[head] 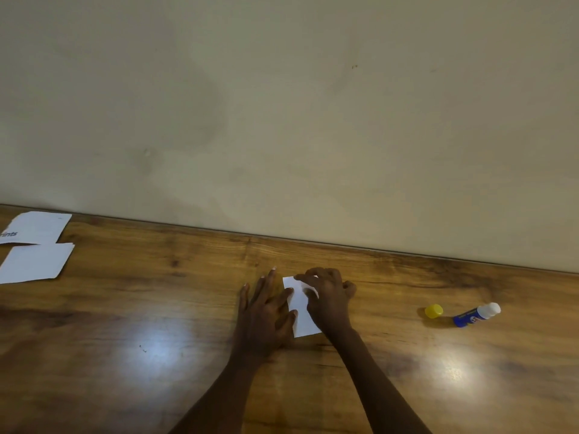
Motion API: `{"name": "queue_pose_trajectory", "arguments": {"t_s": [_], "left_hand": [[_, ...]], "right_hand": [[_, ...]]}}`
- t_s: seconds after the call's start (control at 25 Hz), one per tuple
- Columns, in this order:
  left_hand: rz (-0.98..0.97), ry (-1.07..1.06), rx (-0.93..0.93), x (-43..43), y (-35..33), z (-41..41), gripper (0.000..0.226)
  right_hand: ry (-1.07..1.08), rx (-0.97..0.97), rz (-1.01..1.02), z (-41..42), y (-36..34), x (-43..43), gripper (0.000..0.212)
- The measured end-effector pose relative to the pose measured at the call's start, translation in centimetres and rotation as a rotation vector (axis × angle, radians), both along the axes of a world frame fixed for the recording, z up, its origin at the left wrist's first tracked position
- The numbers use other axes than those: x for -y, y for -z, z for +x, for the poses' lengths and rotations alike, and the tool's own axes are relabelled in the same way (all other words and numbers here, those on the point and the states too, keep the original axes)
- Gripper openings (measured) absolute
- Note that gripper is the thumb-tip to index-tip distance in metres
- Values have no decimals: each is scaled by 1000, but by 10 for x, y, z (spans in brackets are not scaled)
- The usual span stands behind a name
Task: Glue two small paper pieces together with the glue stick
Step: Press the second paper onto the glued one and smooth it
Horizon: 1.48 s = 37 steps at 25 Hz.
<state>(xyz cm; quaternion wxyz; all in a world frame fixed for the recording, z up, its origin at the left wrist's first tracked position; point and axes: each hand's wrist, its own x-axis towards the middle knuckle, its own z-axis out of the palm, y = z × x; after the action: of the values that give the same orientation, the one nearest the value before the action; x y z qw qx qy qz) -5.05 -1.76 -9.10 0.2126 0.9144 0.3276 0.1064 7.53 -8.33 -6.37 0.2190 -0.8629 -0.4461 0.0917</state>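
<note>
Lying flat on the wooden table, the small white paper piece sits right between your two hands, its long axis running away from you toward the wall. Whether this is one piece or two already stacked cannot be told from here.

Your left hand rests flat beside it with fingers spread, index and thumb touching the paper's left edge, pinning rather than pinching. Your right hand lies over the far right part of the paper, fingers curled and pressing down on the top corner; it grips nothing that shows.

The glue stick lies on its side well off to your right, white glue end pointing up and to the right, with its yellow cap off and just beside it. That puts it on your right hand's side, so that is probably the hand to reach, while the left keeps the paper from sliding.

Two larger paper sheets lie far to the left near the wall, well apart from the work.

Judging from the pressing posture, you look to be smoothing a join.
</note>
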Motion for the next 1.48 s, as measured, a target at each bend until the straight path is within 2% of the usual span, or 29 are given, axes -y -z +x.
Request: {"name": "queue_pose_trajectory", "arguments": {"t_s": [0.16,0.44,0.64,1.0,1.12,1.2,1.28,1.4,1.48], "left_hand": [[-14,-10,29,1,-1,-1,54],[27,-14,-32,-1,3,0,50],[20,-21,-31,1,2,0,51],[22,-18,14,1,-1,0,49],[26,-16,32,2,-3,0,48],[24,-20,33,1,-4,2,49],[19,-24,36,1,-4,2,50],[8,-13,20,0,-3,1,50],[13,-11,14,-1,-2,1,50]], "right_hand": [[43,-12,-117,-25,9,1,33],[295,35,-188,6,6,20,36],[174,80,-255,2,-2,24,41],[113,109,-380,-34,-2,100,39],[157,214,-263,-34,-9,92,28],[216,111,-236,-34,-13,78,26],[303,-69,-220,-35,-9,62,36],[438,-222,-186,-41,-11,43,60],[528,-360,-118,-37,-14,37,61]]}}
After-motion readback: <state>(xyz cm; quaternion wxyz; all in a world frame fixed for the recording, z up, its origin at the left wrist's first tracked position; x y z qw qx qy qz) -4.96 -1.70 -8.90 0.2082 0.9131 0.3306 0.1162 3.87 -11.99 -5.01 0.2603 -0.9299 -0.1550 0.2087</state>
